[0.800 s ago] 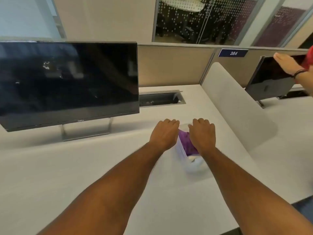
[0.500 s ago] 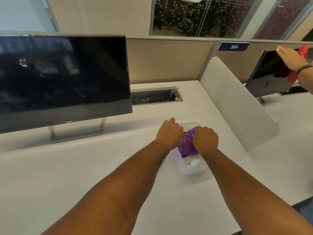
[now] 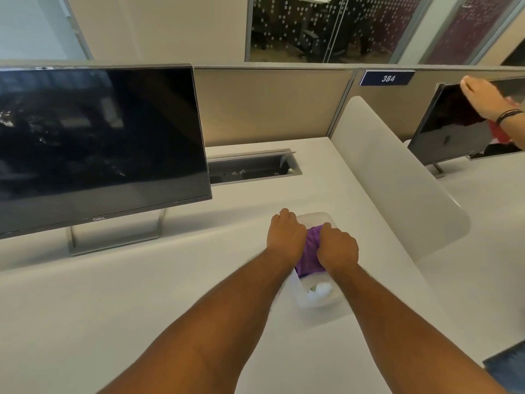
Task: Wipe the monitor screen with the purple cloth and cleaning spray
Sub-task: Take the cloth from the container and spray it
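A purple cloth (image 3: 311,251) bulges out of a clear plastic tub (image 3: 326,301) on the white desk. My left hand (image 3: 285,236) is curled at the tub's left side against the cloth; what its fingers hold is hidden. My right hand (image 3: 338,247) grips the cloth from the right, fingers curled into the fabric. A white spray-bottle top (image 3: 319,290) shows in the tub's near end. The dark monitor (image 3: 96,143) stands switched off at the left, well away from both hands.
A cable tray slot (image 3: 252,167) opens in the desk behind the tub. A white rounded divider panel (image 3: 397,183) rises at the right. Beyond it another person's hand (image 3: 483,99) touches a second monitor (image 3: 451,129), with red cloth near it.
My right hand has closed from flat into a fist on the purple cloth, and more cloth now shows between my hands. The view has tilted slightly down and right.
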The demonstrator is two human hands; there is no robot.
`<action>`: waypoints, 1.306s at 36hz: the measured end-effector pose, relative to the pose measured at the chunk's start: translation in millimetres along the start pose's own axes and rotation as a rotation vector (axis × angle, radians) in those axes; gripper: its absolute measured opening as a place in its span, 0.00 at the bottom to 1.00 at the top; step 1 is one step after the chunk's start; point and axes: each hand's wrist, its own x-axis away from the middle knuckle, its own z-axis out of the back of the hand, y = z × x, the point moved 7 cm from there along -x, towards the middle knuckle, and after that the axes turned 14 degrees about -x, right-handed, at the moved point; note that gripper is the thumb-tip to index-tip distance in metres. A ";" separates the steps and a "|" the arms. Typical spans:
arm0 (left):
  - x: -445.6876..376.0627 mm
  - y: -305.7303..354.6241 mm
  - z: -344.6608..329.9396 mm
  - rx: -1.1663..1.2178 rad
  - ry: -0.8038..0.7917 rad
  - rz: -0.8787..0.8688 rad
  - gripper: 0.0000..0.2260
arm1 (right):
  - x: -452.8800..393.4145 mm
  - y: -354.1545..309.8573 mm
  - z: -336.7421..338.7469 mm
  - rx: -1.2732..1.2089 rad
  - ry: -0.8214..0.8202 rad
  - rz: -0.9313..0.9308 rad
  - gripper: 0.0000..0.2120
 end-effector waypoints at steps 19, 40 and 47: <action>4.8 -21.4 15.1 0.444 0.152 0.190 0.10 | 19.8 -11.4 50.3 -0.264 0.201 0.015 0.15; 121.5 -161.0 -34.6 0.776 0.305 0.542 0.14 | 76.5 -110.0 33.7 -0.709 0.051 -0.051 0.17; 192.3 -172.2 -106.0 0.888 0.055 0.613 0.19 | 117.5 -133.1 -32.4 -0.718 -0.082 0.021 0.09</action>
